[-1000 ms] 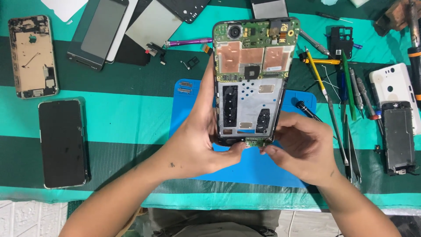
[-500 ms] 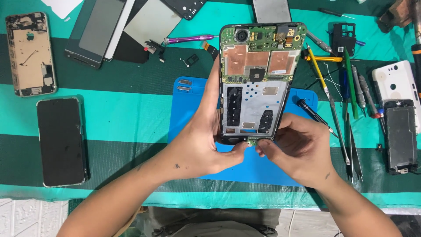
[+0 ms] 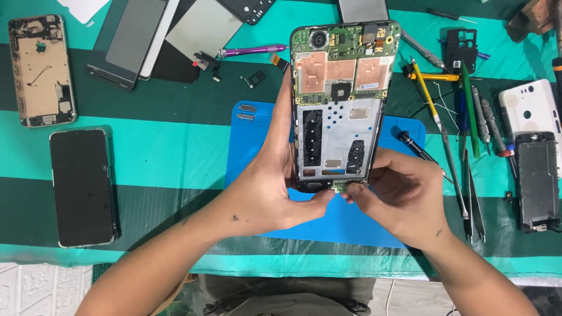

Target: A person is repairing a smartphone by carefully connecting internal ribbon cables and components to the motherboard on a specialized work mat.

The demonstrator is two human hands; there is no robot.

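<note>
Above the blue mat (image 3: 252,146), the left hand (image 3: 275,187) grips the opened phone (image 3: 339,105) along its side. The right hand (image 3: 404,196) pinches its lower edge. Fingertips hide the small green part there.

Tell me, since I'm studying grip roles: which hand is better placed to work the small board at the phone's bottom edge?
Probably the right hand: its fingertips pinch at the small board, while the left hand wraps the phone along its side, steadying it.
</note>
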